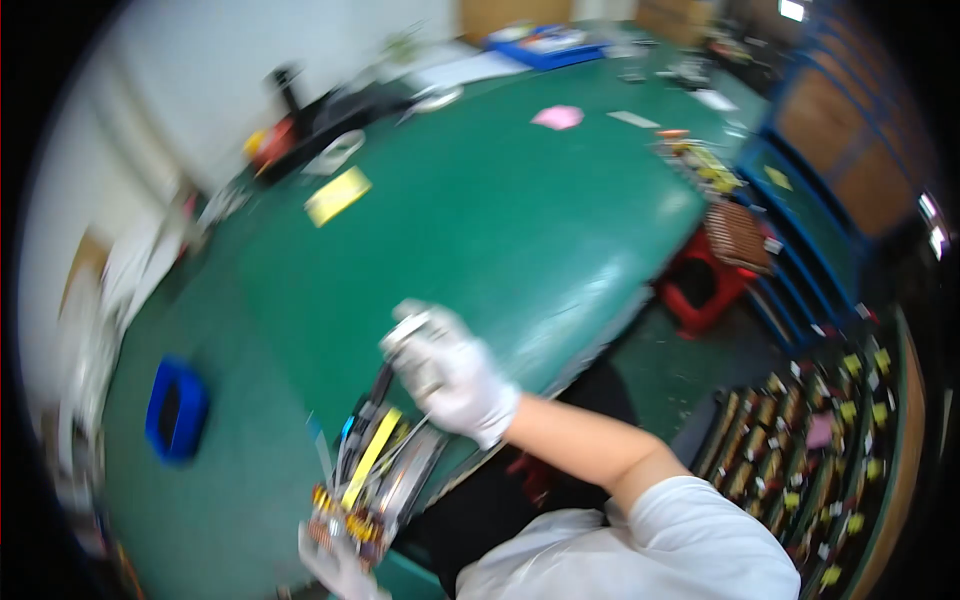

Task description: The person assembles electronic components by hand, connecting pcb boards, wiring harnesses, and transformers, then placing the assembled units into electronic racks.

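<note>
A white glove covers my right hand, raised over the near part of the green table. Its fingers are closed round a small silvery object, too blurred to name. My left hand, also gloved in white, is at the lower edge, gripping the near end of an electronic assembly with copper-coloured coils. Along that assembly run a yellow strip, dark parts, wires and a long metal side; motion blur hides the details. Part of the left hand's fingers is hidden behind the coils.
The green table carries a blue bin at left, a yellow pad, a pink paper, and a blue tray at the back. To the right are a red stool, a blue rack and rows of tagged parts.
</note>
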### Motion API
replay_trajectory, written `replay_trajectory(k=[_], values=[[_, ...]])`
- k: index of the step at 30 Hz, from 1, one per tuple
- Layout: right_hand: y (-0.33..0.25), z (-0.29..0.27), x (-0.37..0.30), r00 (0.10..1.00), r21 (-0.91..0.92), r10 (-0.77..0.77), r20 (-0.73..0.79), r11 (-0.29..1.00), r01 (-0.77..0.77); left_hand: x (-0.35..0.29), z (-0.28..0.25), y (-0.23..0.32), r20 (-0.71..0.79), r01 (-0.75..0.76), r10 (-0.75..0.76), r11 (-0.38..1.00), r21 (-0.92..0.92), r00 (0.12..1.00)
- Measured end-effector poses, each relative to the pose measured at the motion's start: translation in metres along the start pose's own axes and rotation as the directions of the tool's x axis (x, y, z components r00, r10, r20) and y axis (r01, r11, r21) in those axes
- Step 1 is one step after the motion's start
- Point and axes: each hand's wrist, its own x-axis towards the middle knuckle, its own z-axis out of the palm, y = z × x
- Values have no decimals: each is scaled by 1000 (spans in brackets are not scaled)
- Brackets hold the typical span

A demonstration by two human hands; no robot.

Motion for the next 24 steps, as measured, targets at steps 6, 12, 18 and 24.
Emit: replay_trajectory(k=[6, 12, 18, 24], values=[[40, 2, 0, 986, 128, 156, -63, 981, -147, 10, -22, -47, 48, -74, 69, 991, 110, 996], [45, 10, 23, 922, 132, 332, 201, 923, -362, -4, -5, -4, -41, -87, 102, 960, 265, 994], [10, 0, 18, 936, 229, 341, 81, 908, -351, 26, -25, -36, 152, 84, -66, 990, -110, 986], [7, -10, -1, 947, 782, 321, 29, 583, -221, 96, -73, -139, 460, 123, -18, 972, -199, 887]])
